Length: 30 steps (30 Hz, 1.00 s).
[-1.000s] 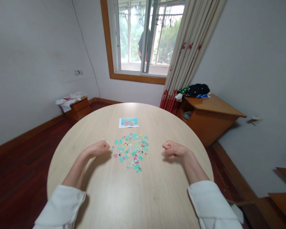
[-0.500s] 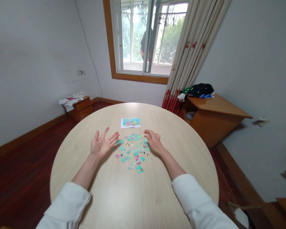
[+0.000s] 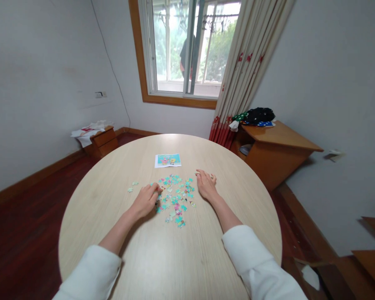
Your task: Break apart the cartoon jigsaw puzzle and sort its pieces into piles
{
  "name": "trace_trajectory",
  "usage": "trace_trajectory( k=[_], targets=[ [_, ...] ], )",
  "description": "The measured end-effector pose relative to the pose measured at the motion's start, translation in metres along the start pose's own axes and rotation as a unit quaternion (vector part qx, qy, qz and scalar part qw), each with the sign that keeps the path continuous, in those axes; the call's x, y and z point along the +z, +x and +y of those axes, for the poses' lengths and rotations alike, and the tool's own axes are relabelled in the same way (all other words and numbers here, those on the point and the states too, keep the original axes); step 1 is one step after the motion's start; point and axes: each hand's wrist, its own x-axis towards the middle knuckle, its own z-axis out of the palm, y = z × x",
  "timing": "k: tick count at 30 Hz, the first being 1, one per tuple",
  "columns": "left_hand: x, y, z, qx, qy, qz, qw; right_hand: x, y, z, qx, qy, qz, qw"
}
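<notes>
Head view: both arms are extended forward over the round tabletop (image 3: 162, 258), forearms angled inward, wrists bared by the white left sleeve (image 3: 89, 273) and white right sleeve (image 3: 253, 254). Scattered puzzle pieces (image 3: 176, 206) are spread mid-tabletop, between the hands. The left hand (image 3: 146, 199) is held palm down, back of hand up, fingers curled and pointed right, fingertips lowered at the pile's left edge; whether a piece is pinched cannot be told, tips being partly hidden. The right hand (image 3: 206, 185) is set at the pile's upper right, wrist bent slightly, fingers loosely flexed and pointed away from the body; a pale bit is seen at the fingertips, grip not resolvable. Two pale green pieces (image 3: 130, 190) are placed apart, left of the pile. The printed picture sheet (image 3: 168, 160) is laid flat beyond the pile.
</notes>
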Motion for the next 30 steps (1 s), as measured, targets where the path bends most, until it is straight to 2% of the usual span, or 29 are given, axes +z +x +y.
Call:
trace_trajectory(
  k=[4,7,11,14,18,25,30],
  targets=[
    [0.000,0.000,-0.001,0.004,0.040,0.008,0.999,-0.004,-0.003,0.001,0.001,0.000,0.022,1.000],
    [0.001,-0.001,0.000,-0.002,0.075,-0.006,0.997,-0.004,-0.009,-0.012,-0.060,-0.004,0.028,0.998],
    [0.003,-0.002,0.002,0.010,0.113,-0.033,0.993,0.003,-0.025,-0.044,-0.185,-0.034,-0.037,0.982],
    [0.003,-0.002,0.004,0.027,0.144,-0.036,0.989,0.010,-0.034,-0.062,-0.225,-0.064,-0.083,0.969],
    [0.004,-0.003,0.006,0.036,0.163,-0.039,0.985,0.013,-0.036,-0.065,-0.226,-0.082,-0.114,0.964],
    [0.002,-0.002,0.010,0.038,0.149,-0.045,0.987,0.007,-0.032,-0.052,-0.214,-0.059,-0.091,0.971],
    [0.003,-0.002,0.014,0.034,0.180,-0.046,0.982,0.011,-0.031,-0.056,-0.221,-0.046,-0.100,0.969]
  ],
)
